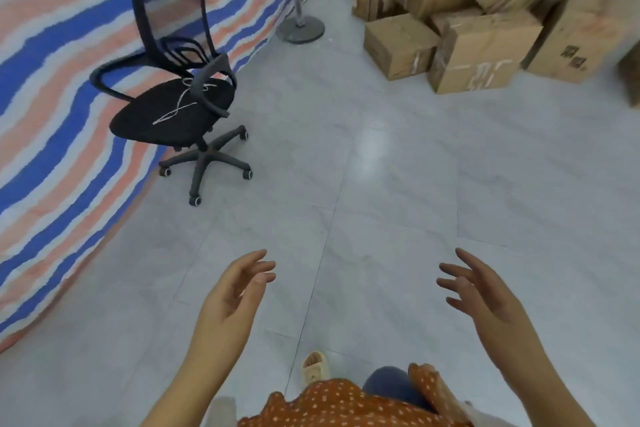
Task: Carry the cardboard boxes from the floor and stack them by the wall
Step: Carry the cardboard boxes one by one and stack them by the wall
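Looking down from the head camera, both hands are out in front, palms facing each other: left hand [239, 288] and right hand [481, 291] spread wide, fingers relaxed, holding nothing. Cardboard boxes [481, 45] lie heaped on the floor [381, 218] at upper right, tumbled at mixed angles. Bare tile runs between. An office chair [180, 94] stands left, against the striped tarp [52, 80].

We see a black mesh office chair [173, 94] on castors with a white cord [180, 104] lying on its seat, just beside a striped blue, orange and white tarp [52, 87]. Further back a pole on a round grey stand base [300, 29] rests on the pale tiled floor [381, 201].
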